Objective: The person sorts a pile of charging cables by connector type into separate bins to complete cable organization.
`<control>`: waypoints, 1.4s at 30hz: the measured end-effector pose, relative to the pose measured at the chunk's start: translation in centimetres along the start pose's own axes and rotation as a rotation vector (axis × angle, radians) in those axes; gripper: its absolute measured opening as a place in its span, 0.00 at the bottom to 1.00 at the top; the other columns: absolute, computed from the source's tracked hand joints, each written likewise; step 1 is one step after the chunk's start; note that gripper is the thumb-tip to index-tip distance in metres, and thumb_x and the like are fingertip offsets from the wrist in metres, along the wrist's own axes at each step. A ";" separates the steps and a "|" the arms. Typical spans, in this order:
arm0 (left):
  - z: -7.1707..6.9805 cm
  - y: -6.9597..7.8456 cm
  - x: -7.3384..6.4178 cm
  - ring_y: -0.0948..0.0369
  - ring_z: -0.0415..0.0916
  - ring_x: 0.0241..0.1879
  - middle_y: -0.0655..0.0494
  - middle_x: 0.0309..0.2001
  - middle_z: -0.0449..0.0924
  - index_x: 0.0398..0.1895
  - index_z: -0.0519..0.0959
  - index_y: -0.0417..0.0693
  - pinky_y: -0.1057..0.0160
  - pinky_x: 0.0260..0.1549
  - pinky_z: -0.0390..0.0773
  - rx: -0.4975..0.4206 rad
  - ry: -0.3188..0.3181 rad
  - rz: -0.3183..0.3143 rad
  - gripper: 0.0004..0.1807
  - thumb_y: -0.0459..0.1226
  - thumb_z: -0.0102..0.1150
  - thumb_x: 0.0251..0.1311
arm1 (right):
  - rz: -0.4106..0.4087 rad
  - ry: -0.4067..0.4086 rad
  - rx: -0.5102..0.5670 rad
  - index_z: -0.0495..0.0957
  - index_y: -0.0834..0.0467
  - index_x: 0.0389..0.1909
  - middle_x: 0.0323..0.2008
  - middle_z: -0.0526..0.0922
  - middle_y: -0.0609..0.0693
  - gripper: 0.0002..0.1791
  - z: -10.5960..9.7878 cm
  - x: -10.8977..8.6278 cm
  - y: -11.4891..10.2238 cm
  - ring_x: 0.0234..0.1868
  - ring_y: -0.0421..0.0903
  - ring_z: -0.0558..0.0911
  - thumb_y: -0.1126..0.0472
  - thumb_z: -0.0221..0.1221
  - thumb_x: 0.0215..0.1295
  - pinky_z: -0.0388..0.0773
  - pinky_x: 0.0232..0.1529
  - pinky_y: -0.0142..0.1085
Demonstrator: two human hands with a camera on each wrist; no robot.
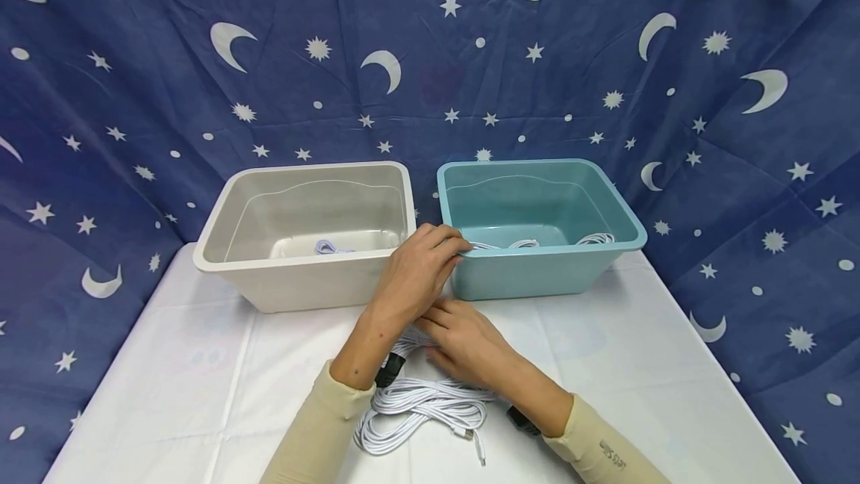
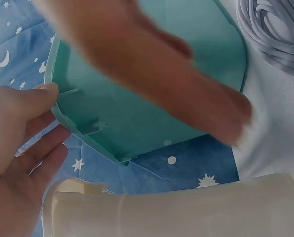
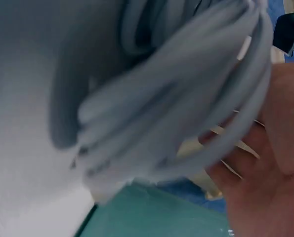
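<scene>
Bins open-topped, way in from above. Front walls block low entry. Narrow gap between cream bin (image 1: 302,282) and teal bin (image 1: 537,272); left hand (image 1: 418,264) obstructs it. Cable coils (image 1: 426,403) obstruct desk (image 1: 645,372) centre.

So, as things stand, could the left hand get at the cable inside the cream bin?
Probably yes: the cream bin is open-topped and nothing seems to lie over the cable, though the left hand, pinching the rim of the teal bin, would likely have to let go first.
</scene>
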State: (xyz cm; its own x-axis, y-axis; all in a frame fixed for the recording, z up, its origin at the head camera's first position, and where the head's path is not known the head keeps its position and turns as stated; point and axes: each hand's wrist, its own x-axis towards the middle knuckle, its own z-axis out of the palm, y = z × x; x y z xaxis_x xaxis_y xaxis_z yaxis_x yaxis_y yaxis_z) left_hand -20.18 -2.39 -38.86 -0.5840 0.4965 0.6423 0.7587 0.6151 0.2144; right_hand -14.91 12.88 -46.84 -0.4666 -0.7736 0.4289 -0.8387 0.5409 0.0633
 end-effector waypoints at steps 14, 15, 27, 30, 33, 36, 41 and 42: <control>0.0 0.0 0.0 0.65 0.70 0.49 0.67 0.50 0.78 0.50 0.83 0.57 0.67 0.52 0.72 -0.008 -0.020 -0.004 0.10 0.38 0.59 0.70 | 0.003 -0.176 -0.004 0.73 0.54 0.66 0.62 0.77 0.49 0.30 0.9 -0.5 -1.1 0.63 0.48 0.75 0.57 0.66 0.62 0.70 0.66 0.42; 0.0 0.0 0.0 0.65 0.70 0.49 0.67 0.50 0.78 0.50 0.83 0.57 0.67 0.52 0.72 -0.009 -0.020 -0.004 0.10 0.38 0.59 0.70 | 0.000 -0.173 -0.005 0.74 0.54 0.64 0.59 0.79 0.48 0.29 0.9 -0.5 -1.1 0.61 0.48 0.76 0.58 0.68 0.61 0.70 0.65 0.42; -0.1 0.0 0.0 0.64 0.70 0.47 0.67 0.49 0.78 0.49 0.84 0.56 0.67 0.48 0.72 -0.001 -0.024 -0.003 0.09 0.37 0.60 0.69 | 0.062 -0.107 -0.064 0.79 0.50 0.33 0.29 0.78 0.43 0.04 1.1 -0.3 -1.3 0.32 0.43 0.77 0.63 0.62 0.64 0.76 0.39 0.37; -0.1 0.0 0.0 0.64 0.70 0.47 0.67 0.49 0.78 0.49 0.84 0.56 0.67 0.48 0.72 0.001 -0.024 -0.002 0.09 0.37 0.60 0.69 | 0.074 -0.114 -0.098 0.80 0.50 0.32 0.29 0.78 0.43 0.04 0.9 -0.2 -1.4 0.31 0.43 0.77 0.64 0.62 0.63 0.76 0.38 0.37; -0.1 0.0 0.0 0.64 0.70 0.47 0.67 0.49 0.78 0.50 0.84 0.55 0.67 0.49 0.72 0.003 -0.026 -0.004 0.09 0.38 0.59 0.70 | 0.090 -0.116 -0.127 0.80 0.50 0.30 0.28 0.78 0.44 0.04 0.9 -0.3 -1.4 0.30 0.44 0.77 0.64 0.64 0.59 0.76 0.36 0.37; -0.1 0.0 0.0 0.64 0.70 0.48 0.67 0.50 0.78 0.50 0.84 0.55 0.67 0.49 0.73 0.005 -0.032 -0.008 0.09 0.38 0.59 0.70 | 0.107 -0.111 -0.144 0.80 0.50 0.28 0.27 0.77 0.44 0.04 0.9 -0.4 -1.3 0.29 0.44 0.77 0.63 0.65 0.55 0.75 0.34 0.38; -0.2 0.0 0.0 0.63 0.70 0.48 0.66 0.50 0.78 0.49 0.84 0.54 0.66 0.49 0.73 0.013 -0.036 -0.012 0.09 0.38 0.59 0.70 | 0.108 -0.102 -0.146 0.80 0.51 0.26 0.26 0.78 0.44 0.04 0.9 -0.4 -1.1 0.29 0.45 0.76 0.63 0.65 0.53 0.75 0.34 0.39; -0.2 0.0 0.0 0.63 0.71 0.48 0.66 0.50 0.78 0.49 0.84 0.54 0.66 0.49 0.73 0.015 -0.036 -0.012 0.09 0.38 0.59 0.70 | 0.105 -0.104 -0.142 0.80 0.51 0.26 0.27 0.78 0.44 0.05 0.8 -0.4 -1.1 0.29 0.45 0.76 0.63 0.65 0.52 0.75 0.34 0.38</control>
State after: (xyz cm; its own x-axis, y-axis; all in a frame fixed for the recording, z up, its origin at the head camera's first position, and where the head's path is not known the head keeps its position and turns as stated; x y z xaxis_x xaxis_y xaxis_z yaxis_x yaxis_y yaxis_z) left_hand -20.11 -2.50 -38.73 -0.6032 0.5107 0.6127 0.7475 0.6299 0.2109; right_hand -14.02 12.30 -47.81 -0.5824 -0.7362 0.3446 -0.7389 0.6562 0.1530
